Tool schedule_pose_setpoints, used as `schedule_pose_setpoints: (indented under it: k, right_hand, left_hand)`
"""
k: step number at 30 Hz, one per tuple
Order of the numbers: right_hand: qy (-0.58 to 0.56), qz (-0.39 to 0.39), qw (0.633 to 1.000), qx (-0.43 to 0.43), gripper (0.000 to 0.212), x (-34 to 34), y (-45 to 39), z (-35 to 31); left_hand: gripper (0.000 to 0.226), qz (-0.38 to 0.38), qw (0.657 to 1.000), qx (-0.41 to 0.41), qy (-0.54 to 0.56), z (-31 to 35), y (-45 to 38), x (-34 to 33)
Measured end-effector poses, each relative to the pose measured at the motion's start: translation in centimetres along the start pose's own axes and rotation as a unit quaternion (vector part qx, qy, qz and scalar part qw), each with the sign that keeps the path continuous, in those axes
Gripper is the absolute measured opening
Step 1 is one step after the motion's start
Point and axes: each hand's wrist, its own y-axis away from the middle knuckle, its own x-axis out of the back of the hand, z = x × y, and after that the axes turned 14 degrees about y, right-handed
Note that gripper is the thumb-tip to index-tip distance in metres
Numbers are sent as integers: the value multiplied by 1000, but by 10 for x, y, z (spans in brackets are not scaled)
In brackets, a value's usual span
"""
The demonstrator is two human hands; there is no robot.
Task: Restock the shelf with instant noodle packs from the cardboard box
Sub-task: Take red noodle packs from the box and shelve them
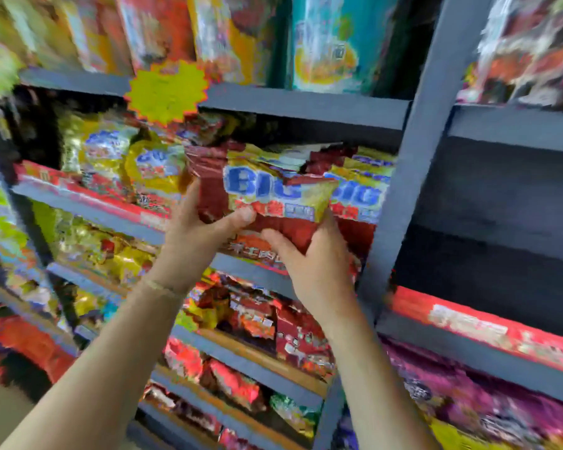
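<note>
The whole view is smeared with motion blur, so most packaging text is unreadable and the cardboard box is nowhere in frame. Both bare forearms reach up and forward from the bottom edge. The left hand (197,230) grips the left side of a red and yellow noodle pack (267,193) marked "BIG", thumb pressed across its front. The right hand (309,254) cups the pack's lower right corner from beneath, fingers hidden behind it. The pack sits tilted at the front of the grey shelf (306,107), just beside similar packs (359,193) already stacked to its right, whose edges blend into it. A thin bracelet (163,287) circles the left wrist. A yellow starburst tag (166,90) hangs above, blank or illegible.
</note>
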Motion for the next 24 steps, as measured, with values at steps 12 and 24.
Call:
schedule_pose_setpoints:
  k: [12,24]
  right_hand:
    - [25,212,968,132,22,72,27,24]
    - [28,134,985,-101,67,80,31,31]
  left_hand:
    - [36,-54,996,33,56,-3,-6,-70]
    - [63,35,996,-76,-32,-23,-10,-85]
